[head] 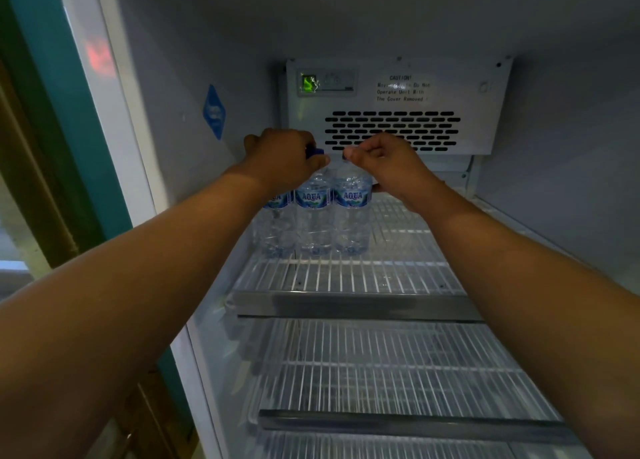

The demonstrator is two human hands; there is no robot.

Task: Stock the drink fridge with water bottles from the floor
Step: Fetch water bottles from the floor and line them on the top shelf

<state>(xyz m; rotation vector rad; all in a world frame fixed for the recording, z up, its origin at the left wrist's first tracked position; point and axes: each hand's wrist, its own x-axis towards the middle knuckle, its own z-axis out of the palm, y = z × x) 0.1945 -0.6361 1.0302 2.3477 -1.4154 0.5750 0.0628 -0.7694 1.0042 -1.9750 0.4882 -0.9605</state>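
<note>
While we reach deep into the fridge in the head view, our left hand is closed over the blue cap of the left bottle and seems to spread onto the middle bottle too, and our right hand is pinched on the cap of the right bottle. All three bottles stand upright in a tight row, touching one another, at the back left corner of the top wire shelf, close under the vented panel on the rear wall. The front and right of that shelf are bare, and so is the lower shelf, so we judge the stocking has barely begun. These bottles look full, so each should feel fairly heavy for its size; the thin clear plastic will give if squeezed at the waist, and the label band may be slick if damp. The stiff cap and neck are the surest place to hold when nudging them along the wires, while a lift from the floor is better taken around the ribbed body. A narrow base on wire rungs can tip, so we would let go gently.
</note>
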